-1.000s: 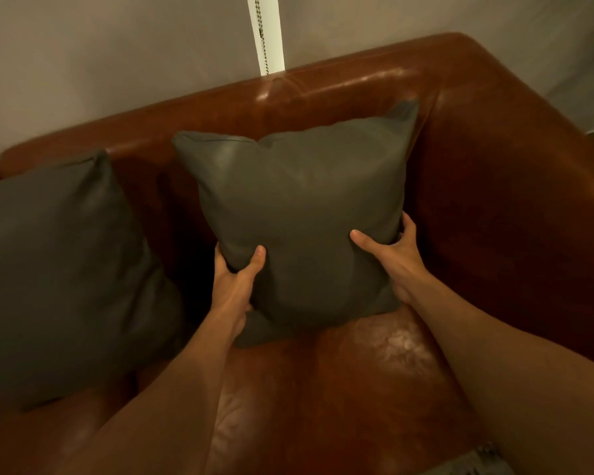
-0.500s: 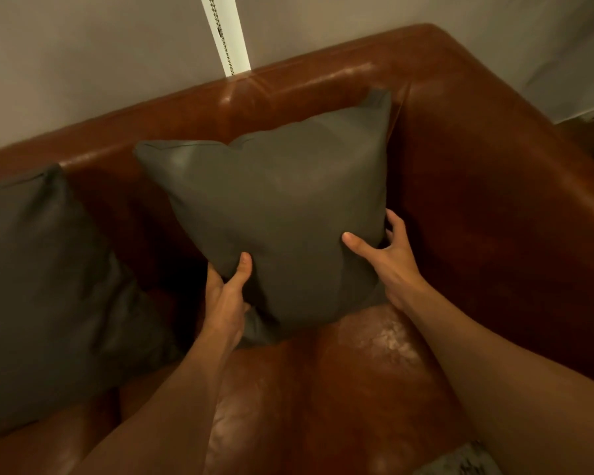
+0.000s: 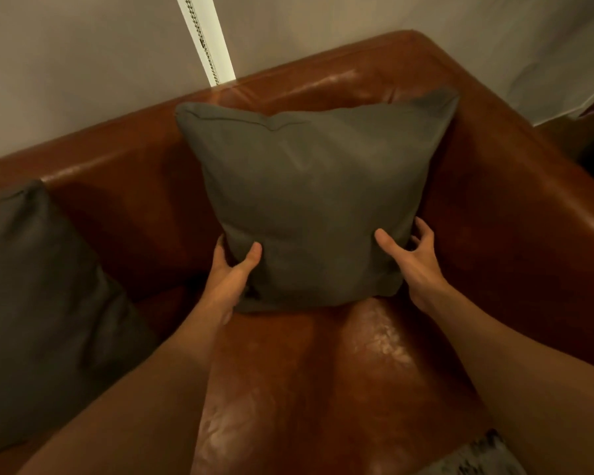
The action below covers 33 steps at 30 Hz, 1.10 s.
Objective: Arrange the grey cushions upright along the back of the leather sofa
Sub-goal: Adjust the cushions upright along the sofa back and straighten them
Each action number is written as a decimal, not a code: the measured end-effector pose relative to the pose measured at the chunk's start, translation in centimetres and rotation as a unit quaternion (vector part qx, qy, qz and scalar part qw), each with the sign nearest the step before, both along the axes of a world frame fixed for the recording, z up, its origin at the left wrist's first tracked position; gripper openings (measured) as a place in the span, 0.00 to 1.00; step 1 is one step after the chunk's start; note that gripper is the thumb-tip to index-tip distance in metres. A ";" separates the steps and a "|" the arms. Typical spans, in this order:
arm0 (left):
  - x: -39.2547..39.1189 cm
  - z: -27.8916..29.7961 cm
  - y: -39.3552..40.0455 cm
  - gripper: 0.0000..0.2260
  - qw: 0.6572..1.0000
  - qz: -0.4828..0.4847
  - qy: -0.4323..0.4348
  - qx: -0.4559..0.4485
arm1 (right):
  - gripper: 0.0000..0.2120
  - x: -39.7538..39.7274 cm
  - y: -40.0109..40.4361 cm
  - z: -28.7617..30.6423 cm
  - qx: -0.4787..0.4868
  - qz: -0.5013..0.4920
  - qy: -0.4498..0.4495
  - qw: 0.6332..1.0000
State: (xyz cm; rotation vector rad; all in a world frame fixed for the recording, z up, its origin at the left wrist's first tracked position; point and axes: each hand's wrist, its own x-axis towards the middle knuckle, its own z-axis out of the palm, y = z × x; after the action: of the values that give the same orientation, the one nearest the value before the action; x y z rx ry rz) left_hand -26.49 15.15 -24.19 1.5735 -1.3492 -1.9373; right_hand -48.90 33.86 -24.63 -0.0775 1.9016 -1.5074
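While both hands grip it, the grey cushion point(image 3: 309, 200) stands upright in the right corner of the leather sofa point(image 3: 515, 214), back face against the backrest, right edge close to the armrest. Bottom edge sits on the seat.

Left hand point(image 3: 228, 282) holds the lower left corner: thumb pressed on the front face, fingers wrapped behind the edge, mostly hidden. Closed on the fabric.

Right hand point(image 3: 417, 265) is at the lower right edge: thumb on the front face, fingers point(image 3: 426, 231) spread and loosely curled around the side, between cushion and armrest. Contact yes, but looser than the left; how firmly it grips I cannot tell.

Second grey cushion point(image 3: 38, 303) is further left on the seat, leaning back against the backrest, well apart from the first, cut off by the frame edge.

Behind the sofa: pale curtain point(image 3: 83, 80) with a bright vertical gap and a bead chain point(image 3: 203, 42) hanging in it. Seat leather shows worn, shiny patches. Patterned rug point(image 3: 484, 457) at bottom right.
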 end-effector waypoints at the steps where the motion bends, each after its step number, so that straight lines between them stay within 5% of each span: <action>1: 0.1 -0.3 0.4 0.38 1.000 0.000 0.007 0.000 | 0.63 0.1 0.0 -0.1 -0.003 0.005 -0.013 1.000; 8: -2.3 0.5 2.2 0.27 1.000 0.004 -0.002 0.004 | 0.56 1.1 0.8 0.6 -0.003 -0.014 -0.029 0.999; 16: -2.9 0.7 1.6 0.38 0.996 -0.017 -0.086 -0.005 | 0.62 1.2 0.0 0.4 0.036 -0.013 -0.014 0.999; 19: -2.5 1.7 2.3 0.48 0.978 -0.007 -0.164 -0.128 | 0.59 1.3 0.8 0.8 0.069 -0.009 0.044 0.997; 22: -1.9 3.3 4.9 0.45 0.910 -0.033 -0.229 -0.344 | 0.63 1.4 0.7 1.2 0.078 -0.007 0.130 0.988; 24: -2.2 3.7 6.7 0.48 0.884 -0.098 -0.244 -0.387 | 0.66 1.8 0.2 1.3 0.077 -0.002 0.165 0.983; 33: -7.3 2.3 5.7 0.52 0.914 -0.140 -0.269 -0.269 | 0.63 1.4 -2.9 1.3 0.133 -0.023 0.172 0.976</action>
State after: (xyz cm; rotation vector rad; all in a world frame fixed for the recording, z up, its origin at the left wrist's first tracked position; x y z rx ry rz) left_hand -33.75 20.80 -21.84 1.7370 -2.2005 -1.0989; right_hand -47.55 30.92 -23.31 -0.1840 2.3798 -1.3188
